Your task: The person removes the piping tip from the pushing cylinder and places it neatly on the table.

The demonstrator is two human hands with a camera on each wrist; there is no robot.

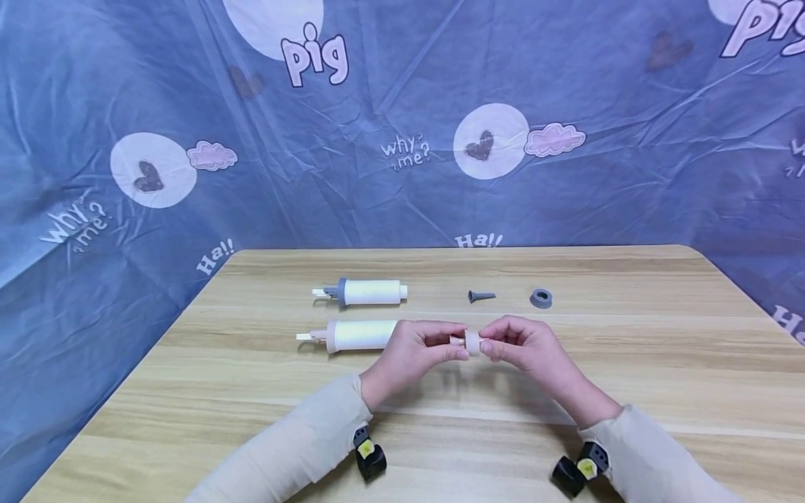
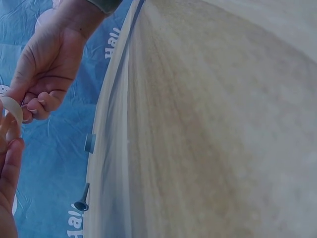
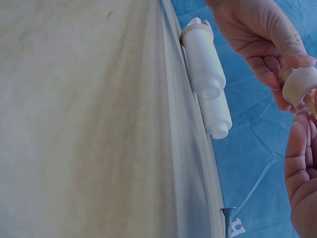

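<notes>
Both hands are raised together over the middle of the table. Between them is a pale beige ring (image 1: 473, 342), with a small flared stem piece (image 1: 458, 341) of similar colour running into it from the left. My left hand (image 1: 423, 346) pinches the flared end between thumb and fingers. On the other side, my right hand (image 1: 523, 344) pinches at the ring's right edge with thumb and forefinger. The right wrist view shows the curved wall of the ring (image 3: 298, 88) between the fingertips of both hands. Fingers hide much of the stem.
Behind my left hand lies a white cylinder with a beige collar (image 1: 360, 335). Farther back lie a white cylinder with a grey collar (image 1: 372, 292), a grey flared stem piece (image 1: 481, 296) and a grey ring (image 1: 541, 298). A blue printed cloth (image 1: 402, 195) hangs behind the wooden table (image 1: 629, 335).
</notes>
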